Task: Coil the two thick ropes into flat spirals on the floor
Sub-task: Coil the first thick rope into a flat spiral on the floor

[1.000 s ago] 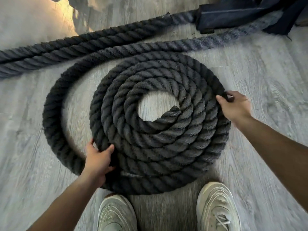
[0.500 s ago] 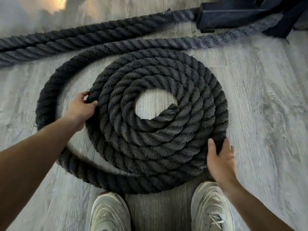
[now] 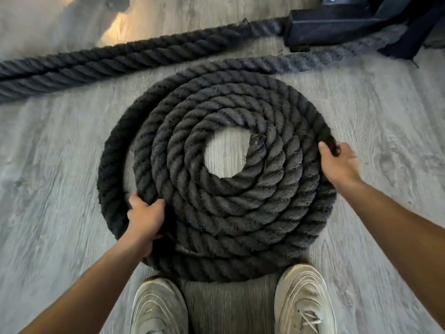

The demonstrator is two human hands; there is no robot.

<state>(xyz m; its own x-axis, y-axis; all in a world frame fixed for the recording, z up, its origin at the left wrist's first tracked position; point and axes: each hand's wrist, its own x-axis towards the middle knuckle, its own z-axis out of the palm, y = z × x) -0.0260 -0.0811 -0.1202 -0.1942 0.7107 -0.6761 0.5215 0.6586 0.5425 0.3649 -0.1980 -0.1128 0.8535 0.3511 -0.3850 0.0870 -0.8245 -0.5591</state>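
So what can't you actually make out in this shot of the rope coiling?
- Second rope, head view: its left end is cut off by the frame edge.
- Both ropes' far ends: hidden behind the dark base.
- Left hand and right hand: fingertips hidden by the coil.

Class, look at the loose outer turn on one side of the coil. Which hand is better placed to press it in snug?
Left. The left hand grips the coil beside the gap under the loose outer turn; the right hand holds the opposite, already tight edge.
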